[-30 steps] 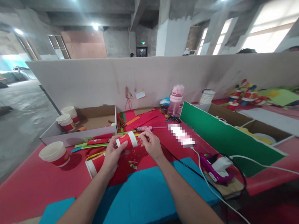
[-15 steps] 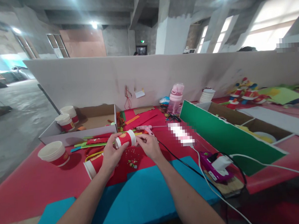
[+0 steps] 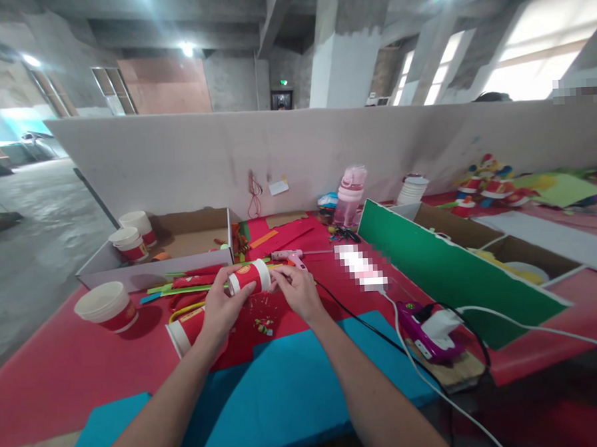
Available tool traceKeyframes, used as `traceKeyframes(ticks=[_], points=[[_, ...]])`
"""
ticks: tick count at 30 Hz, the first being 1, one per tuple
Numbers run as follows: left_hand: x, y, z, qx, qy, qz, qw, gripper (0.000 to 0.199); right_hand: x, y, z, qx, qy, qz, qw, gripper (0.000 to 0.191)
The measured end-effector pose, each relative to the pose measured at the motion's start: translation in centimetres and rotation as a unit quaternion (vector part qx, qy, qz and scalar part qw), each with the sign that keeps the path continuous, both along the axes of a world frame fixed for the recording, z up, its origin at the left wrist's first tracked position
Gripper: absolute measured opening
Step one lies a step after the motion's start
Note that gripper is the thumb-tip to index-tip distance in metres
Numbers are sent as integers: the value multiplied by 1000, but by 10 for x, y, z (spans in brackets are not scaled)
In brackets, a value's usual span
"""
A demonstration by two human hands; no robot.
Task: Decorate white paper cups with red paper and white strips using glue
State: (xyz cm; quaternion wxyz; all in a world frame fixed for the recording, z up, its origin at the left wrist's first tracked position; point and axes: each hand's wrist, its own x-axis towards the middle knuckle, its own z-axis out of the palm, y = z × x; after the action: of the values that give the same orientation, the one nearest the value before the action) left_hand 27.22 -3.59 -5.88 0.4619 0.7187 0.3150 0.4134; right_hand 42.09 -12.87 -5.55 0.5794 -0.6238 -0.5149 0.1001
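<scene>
My left hand (image 3: 226,301) is wrapped round a red and white paper cup (image 3: 249,278), which lies sideways above the table. At the cup's right end my right hand (image 3: 298,290) has its fingertips pinched together; what they hold, if anything, is too small to make out. Behind the hands lies a pink glue gun (image 3: 289,256). Under my left forearm another red and white paper cup (image 3: 184,331) rests on its side, partly hidden. Small colourful scraps (image 3: 264,326) are scattered on the red surface below the hands.
Stacked cups (image 3: 107,307) stand at the left, near a cardboard box (image 3: 151,276). A purple power strip (image 3: 429,340) with cables sits at the right, before a green box side (image 3: 446,269). A pink bottle (image 3: 350,195) stands at the back by a white partition (image 3: 185,156).
Both hands and the cup keep nearly the same place and pose. The whole view has shifted very slightly.
</scene>
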Motion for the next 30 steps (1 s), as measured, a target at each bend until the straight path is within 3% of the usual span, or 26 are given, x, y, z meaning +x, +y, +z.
traceKeyframes(ticks=[4, 14, 19, 23, 27, 30], points=[[-1, 1, 2, 20, 9, 11, 1000, 47, 3, 1, -2, -11, 65, 30, 997, 18], [-3, 3, 1, 33, 22, 8, 999, 47, -1, -2, 1, -7, -39, 1, 999, 20], [-2, -1, 2, 41, 35, 6, 999, 46, -4, -2, 1, -2, -41, -25, 999, 19], [-1, -2, 2, 19, 6, -4, 1000, 46, -3, -1, 0, -6, 32, -18, 999, 18], [0, 0, 1, 7, -9, 3, 1000, 46, 2, 4, -4, -5, 169, 65, 983, 22], [-1, 1, 1, 18, 12, 4, 1000, 47, 4, 7, -7, -2, 228, 89, 970, 24]])
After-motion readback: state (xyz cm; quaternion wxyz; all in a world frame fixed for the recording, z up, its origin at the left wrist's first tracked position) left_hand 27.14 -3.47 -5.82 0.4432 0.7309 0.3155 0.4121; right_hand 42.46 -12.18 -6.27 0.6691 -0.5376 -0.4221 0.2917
